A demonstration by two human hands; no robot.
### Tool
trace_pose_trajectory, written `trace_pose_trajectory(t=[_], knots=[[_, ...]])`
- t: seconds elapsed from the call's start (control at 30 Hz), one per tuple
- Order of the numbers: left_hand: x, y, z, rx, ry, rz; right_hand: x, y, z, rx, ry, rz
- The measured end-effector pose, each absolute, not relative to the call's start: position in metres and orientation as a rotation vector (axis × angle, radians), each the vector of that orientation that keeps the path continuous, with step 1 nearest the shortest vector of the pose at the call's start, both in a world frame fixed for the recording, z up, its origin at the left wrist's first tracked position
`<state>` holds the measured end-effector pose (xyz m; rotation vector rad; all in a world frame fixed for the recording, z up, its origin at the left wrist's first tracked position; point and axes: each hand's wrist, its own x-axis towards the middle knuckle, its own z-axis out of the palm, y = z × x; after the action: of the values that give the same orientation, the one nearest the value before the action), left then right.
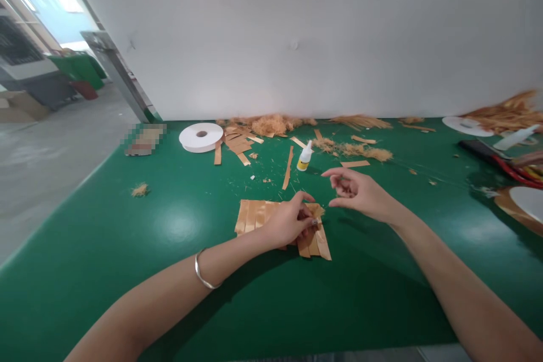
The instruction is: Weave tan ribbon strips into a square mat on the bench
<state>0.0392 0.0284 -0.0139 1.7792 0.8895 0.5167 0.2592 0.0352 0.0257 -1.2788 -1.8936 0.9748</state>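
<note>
- A panel of tan strips (250,216) laid side by side sits on the green table (106,271), just below the middle of the frame; its right-hand strips end unevenly.
- A pale tuft of fibre (319,211) shows at the panel's upper right, beside the left fingertips.
- The left hand (291,222) lies over the panel's middle and right part, fingers bent, thumb and forefinger reaching toward the tuft; whether they pinch it, I cannot tell. A silver bangle (197,267) circles that wrist.
- The right hand (358,193) hangs right of the panel, thumb and forefinger spread well apart with nothing between them, the other fingers curled.
- Just above the hands, a small white bottle with a yellow label (304,158) stands upright, a loose tan strip (288,168) to its left.
- Farther up, cut strips (238,141) lie before a heap of tan fibre (274,124), near a white roll (189,137) at upper left of centre.
- At the right edge, a fibre bundle (507,116) lies near another white-topped roll (528,203).
- A pale upright board (271,39) fills the upper frame; a green bin (80,70) stands at upper left.
</note>
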Motion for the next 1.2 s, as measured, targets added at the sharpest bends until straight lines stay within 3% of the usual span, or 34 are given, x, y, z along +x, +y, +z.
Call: trace_pose_trajectory(t=[0.17, 0.27, 0.43, 0.63, 1.0, 1.2], knots=[[0.04, 0.029, -0.009, 1.797, 0.92, 0.494, 0.259, 0.036, 0.022, -1.391, -2.178, 0.464], [0.04, 0.029, -0.01, 1.8, 0.918, 0.509, 0.255, 0.036, 0.021, -1.412, -2.145, 0.328], [0.04, 0.029, -0.011, 1.79, 0.898, 0.53, 0.248, 0.031, 0.025, -1.486, -1.808, 0.669], [0.039, 0.029, -0.015, 1.784, 0.902, 0.533, 0.241, 0.03, 0.033, -1.248, -1.477, 1.138], [0.037, 0.024, 0.001, 1.817, 0.877, 0.6, 0.242, 0.03, 0.034, -1.034, -1.271, 1.387], [0.016, 0.023, 0.021, 2.337, 0.799, 0.533, 0.238, 0.026, 0.031, -0.997, -1.273, 1.53]])
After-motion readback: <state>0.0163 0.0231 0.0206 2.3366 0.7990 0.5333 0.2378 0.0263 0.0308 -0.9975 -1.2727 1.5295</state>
